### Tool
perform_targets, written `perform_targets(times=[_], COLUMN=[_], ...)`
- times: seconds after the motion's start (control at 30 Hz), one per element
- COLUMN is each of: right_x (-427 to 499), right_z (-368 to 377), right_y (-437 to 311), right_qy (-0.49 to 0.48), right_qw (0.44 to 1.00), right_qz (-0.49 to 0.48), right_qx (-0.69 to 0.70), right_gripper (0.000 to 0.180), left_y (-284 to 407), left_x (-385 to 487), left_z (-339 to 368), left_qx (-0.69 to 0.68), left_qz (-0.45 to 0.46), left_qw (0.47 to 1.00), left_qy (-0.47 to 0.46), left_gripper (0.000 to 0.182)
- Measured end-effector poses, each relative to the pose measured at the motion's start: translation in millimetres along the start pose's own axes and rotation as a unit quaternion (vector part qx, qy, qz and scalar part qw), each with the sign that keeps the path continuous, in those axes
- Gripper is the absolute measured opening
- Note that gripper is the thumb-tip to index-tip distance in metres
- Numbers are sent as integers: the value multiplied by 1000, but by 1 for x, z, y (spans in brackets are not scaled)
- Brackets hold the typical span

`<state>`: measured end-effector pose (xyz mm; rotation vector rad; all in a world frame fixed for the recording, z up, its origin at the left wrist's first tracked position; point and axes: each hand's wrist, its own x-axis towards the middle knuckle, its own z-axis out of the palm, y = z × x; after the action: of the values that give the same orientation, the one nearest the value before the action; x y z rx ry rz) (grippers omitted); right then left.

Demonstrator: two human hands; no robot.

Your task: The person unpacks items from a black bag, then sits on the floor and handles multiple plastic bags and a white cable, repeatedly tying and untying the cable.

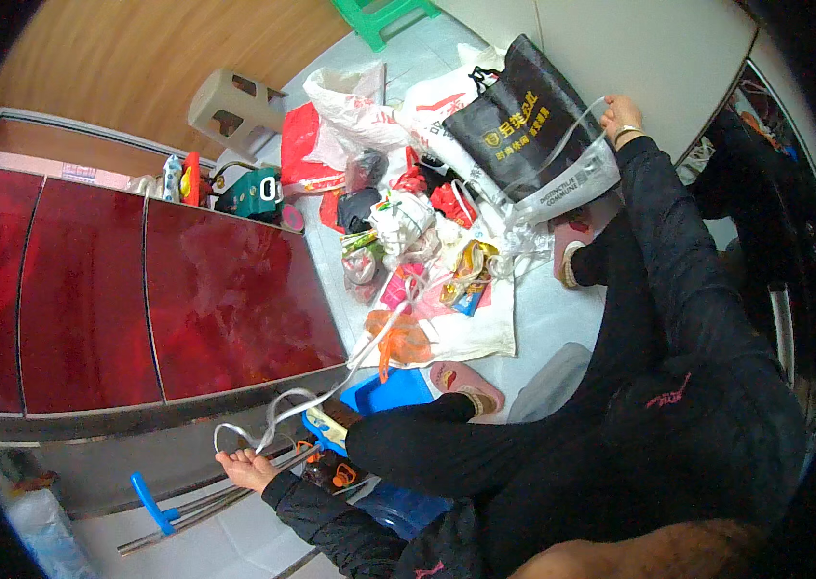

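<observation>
At the lower left, my left hand is closed on a white plastic strip, which runs up into a pile of bags on the floor. My right hand, at the upper right, pinches a pale translucent strip that passes in front of a black shopping bag. Below that bag lies a whitish plastic bag with printing. The pile holds white bags, red bags and gold and blue wrappers. An orange mesh-like bag rests on a white woven sack.
A blue dustpan and metal poles, one with a blue handle, lie near my left leg. Glossy red cabinets line the left. A beige stool and a green stool stand farther back. Slippered feet flank the sack.
</observation>
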<state>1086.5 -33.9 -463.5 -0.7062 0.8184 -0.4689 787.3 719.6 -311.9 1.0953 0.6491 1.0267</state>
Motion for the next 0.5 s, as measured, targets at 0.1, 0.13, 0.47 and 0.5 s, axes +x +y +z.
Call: perform_targets(times=[0.1, 0.13, 0.47, 0.5], right_x=[-21, -33, -48, -35], right_z=[15, 26, 50, 46], right_y=[18, 29, 46, 45], right_qy=[-120, -193, -280, -232], right_qw=[992, 981, 946, 955], right_qz=[-3, 0, 124, 132], right_qx=[-26, -11, 108, 132], right_gripper=[12, 14, 10, 10], left_y=[-9, -23, -45, -34], left_x=[-22, -32, -87, -83], left_z=[20, 37, 126, 117], left_qx=[38, 1, -41, -30], left_qz=[25, -34, 2, 34], left_qw=[990, 985, 982, 987], left_qy=[-135, -172, -185, -153], left_gripper=[9, 7, 36, 40])
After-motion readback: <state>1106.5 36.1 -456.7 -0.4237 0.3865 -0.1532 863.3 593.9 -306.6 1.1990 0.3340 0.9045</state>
